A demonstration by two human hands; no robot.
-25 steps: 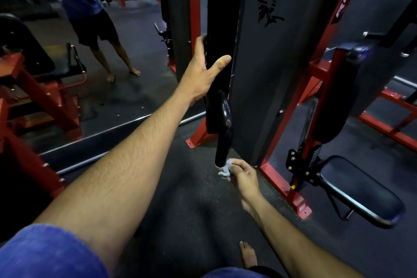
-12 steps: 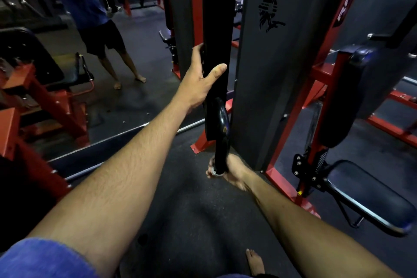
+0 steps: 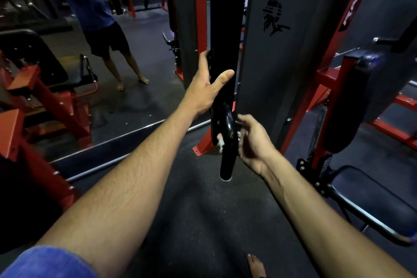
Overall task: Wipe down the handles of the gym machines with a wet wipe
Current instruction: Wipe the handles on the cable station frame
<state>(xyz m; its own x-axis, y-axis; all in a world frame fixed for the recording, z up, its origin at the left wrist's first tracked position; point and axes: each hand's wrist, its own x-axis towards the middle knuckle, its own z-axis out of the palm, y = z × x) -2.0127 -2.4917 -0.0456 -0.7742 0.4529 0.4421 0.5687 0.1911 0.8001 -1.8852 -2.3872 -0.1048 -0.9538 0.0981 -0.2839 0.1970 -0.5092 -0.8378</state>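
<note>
Item: handle [image 3: 227, 142], black, glossy, hanging from the lower end of a black arm [image 3: 222, 36] of the machine, its open end pointing down over the floor [image 3: 203, 210]. Left hand [image 3: 206, 88]: gripping the arm above the handle, thumb stretched across the near face, fingers gone round the far side and hidden there. Right hand [image 3: 253, 142]: just right of the handle at mid-length, fingers curled toward it; their tips are dark and blurred, so contact with the handle cannot be made out. Wipe [image 3: 222, 141]: white, visible only as small scraps, one left of the handle, another at the right fingers; most of it is hidden behind the handle, and whether it wraps the handle cannot be told, though the right hand appears to pinch it. Grey panel [image 3: 282, 63]: upright, directly behind the arm, bearing a dark logo. Red frame [image 3: 325, 88]: slanting right of the panel, carrying a dark pad [image 3: 361, 101]. Seat [image 3: 372, 203]: black, lower right, cut off by the edge. Mirror [image 3: 135, 97]: left wall, showing a reflected person in a blue shirt, upper part cut off. Red bench [image 3: 45, 101]: far left, partly in shadow. Bare foot [image 3: 256, 265]: bottom edge, toes only. Blue sleeve [image 3: 49, 264]: bottom left corner.
</note>
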